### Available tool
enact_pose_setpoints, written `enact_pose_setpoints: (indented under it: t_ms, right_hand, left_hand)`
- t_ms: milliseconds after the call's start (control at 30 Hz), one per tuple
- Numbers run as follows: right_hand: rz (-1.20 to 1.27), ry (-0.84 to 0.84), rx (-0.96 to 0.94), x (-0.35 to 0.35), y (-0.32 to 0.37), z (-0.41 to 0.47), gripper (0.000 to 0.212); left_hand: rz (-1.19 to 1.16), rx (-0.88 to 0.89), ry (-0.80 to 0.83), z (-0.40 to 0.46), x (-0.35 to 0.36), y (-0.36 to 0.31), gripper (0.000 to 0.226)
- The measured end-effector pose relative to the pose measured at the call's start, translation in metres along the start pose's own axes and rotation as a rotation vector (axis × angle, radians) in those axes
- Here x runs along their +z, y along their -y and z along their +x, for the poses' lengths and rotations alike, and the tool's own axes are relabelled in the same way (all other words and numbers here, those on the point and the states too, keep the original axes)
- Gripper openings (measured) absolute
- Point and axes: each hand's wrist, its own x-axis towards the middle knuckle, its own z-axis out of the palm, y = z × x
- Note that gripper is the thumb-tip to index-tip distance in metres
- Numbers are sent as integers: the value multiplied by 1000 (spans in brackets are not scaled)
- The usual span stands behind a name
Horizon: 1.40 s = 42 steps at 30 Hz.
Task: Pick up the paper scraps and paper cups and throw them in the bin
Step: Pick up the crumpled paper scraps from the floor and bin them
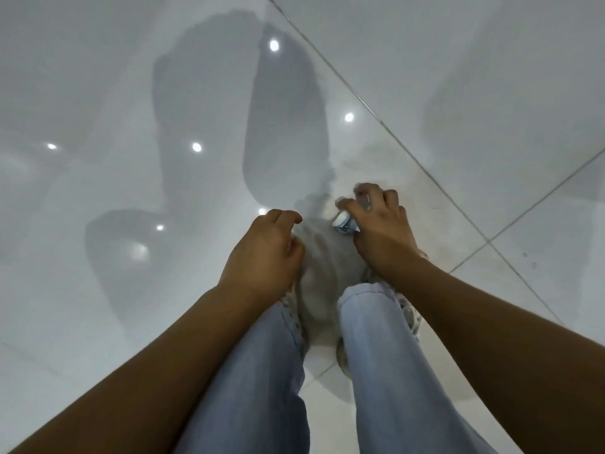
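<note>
I look straight down at a glossy white tiled floor. My right hand (379, 224) reaches low in front of my feet, its fingers curled round a crushed white and blue paper cup (343, 222), with pale paper showing between the fingertips. My left hand (265, 253) hangs beside it with fingers loosely curled; nothing shows in it. The underside of both hands is hidden. No bin is in view.
My legs in light blue jeans (376, 355) and pale shoes (409, 316) stand below the hands. Dark grout lines (393, 139) cross the tiles at the right. Ceiling lights and my shadow reflect in the floor (131, 158).
</note>
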Motion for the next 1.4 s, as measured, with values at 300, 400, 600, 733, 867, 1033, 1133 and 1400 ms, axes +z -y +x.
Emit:
enact_pose_setpoints:
  t_ms: [300, 400, 600, 733, 867, 1033, 1133, 1400]
  right_hand:
    - [195, -39, 2, -64, 29, -34, 55]
    - [213, -84, -31, -122, 56, -68, 60]
    - [241, -94, -57, -258, 113, -141, 67]
    - [226, -111, -56, -337, 155, -180, 68]
    - [203, -139, -15, -396, 191, -206, 67]
    - [178, -160, -34, -444, 231, -217, 65]
    - [201, -149, -40, -468, 253, -211, 67]
    - [198, -127, -57, -523, 271, -156, 66]
  left_hand:
    - [-44, -44, 17, -27, -36, -48, 37]
    - [-86, -45, -17, -58, -75, -85, 40]
    - [-241, -24, -73, -126, -172, -154, 47]
    - [-327, 0, -106, -174, -233, -184, 39]
    - [-406, 41, -144, -208, -287, -205, 23]
    - [-422, 57, -198, -229, -342, -216, 11]
    - [-399, 67, -242, -233, -375, -212, 13]
    - [-334, -77, -420, -205, -453, -179, 14]
